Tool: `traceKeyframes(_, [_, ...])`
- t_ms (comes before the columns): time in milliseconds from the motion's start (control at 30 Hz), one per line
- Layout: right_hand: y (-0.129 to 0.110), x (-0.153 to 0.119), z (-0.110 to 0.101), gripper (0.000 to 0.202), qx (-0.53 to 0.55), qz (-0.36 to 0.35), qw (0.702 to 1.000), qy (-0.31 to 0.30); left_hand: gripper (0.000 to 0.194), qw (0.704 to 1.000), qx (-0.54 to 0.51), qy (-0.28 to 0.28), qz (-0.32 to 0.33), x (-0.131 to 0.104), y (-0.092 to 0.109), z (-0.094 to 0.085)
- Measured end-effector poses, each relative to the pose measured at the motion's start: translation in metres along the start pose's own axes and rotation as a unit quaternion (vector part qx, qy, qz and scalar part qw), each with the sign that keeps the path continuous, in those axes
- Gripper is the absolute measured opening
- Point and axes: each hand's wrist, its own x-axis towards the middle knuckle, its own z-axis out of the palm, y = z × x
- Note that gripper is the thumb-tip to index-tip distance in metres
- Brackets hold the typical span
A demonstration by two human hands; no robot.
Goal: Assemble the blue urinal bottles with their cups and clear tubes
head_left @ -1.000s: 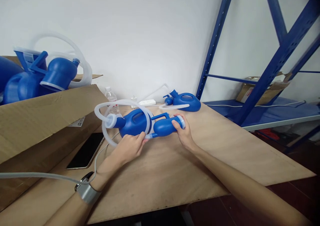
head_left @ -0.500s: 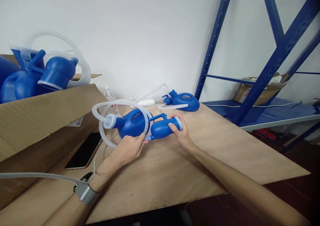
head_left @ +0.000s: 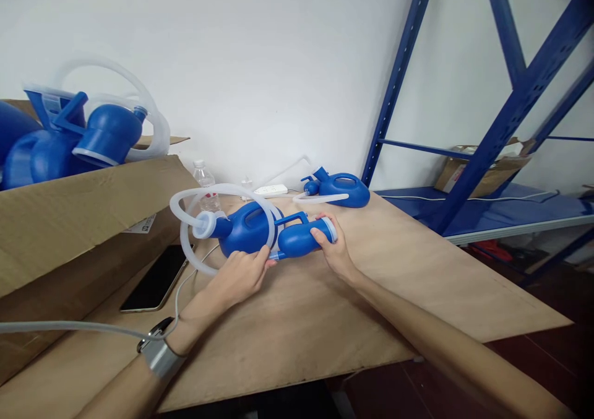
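Note:
A blue cup-like piece (head_left: 299, 239) with a pale rim and a handle lies on its side in my right hand (head_left: 335, 247), thumb on top near the rim. My left hand (head_left: 245, 273) pinches the clear hose (head_left: 270, 221) where it meets the narrow spout of that piece. Behind my left hand a blue jug (head_left: 248, 228) rests on the table, its neck pointing left with a whitish cap (head_left: 204, 224). The hose loops from this cap around the jug. My left fingertips are partly hidden.
A cardboard box (head_left: 93, 221) of blue parts and hoses stands left. Near it are a phone (head_left: 153, 280), a clear bottle (head_left: 205, 184) and a cable crossing my left wrist. Another blue jug (head_left: 348, 191) and a power strip (head_left: 271, 190) sit behind; blue shelving (head_left: 482, 211) is right.
The blue piece and my right hand have shifted very slightly left. Both grips look the same.

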Motion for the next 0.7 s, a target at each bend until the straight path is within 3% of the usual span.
traceKeyframes(167, [0.001, -0.001, 0.002, 0.037, -0.022, -0.039, 0.999, -0.007, 0.037, 1.0, 0.007, -0.008, 0.01, 0.002, 0.002, 0.005])
traceKeyframes(333, [-0.004, -0.002, 0.003, 0.041, 0.006, -0.001, 1.0, -0.006, 0.037, 0.999, -0.023, 0.025, 0.008, 0.003, 0.0, 0.01])
traceKeyframes(433, [-0.009, 0.001, 0.004, 0.045, 0.038, 0.029, 0.999, -0.002, 0.036, 0.992, -0.08, 0.095, 0.007, 0.001, -0.003, 0.009])
traceKeyframes(567, [-0.006, 0.013, 0.001, 0.046, 0.114, 0.057, 0.992, 0.025, 0.035, 0.957, -0.193, 0.216, 0.011, 0.001, -0.009, 0.009])
traceKeyframes(700, [0.005, 0.027, -0.009, 0.046, 0.147, 0.084, 0.982, 0.085, 0.05, 0.936, -0.244, 0.251, 0.023, 0.004, -0.021, 0.019])
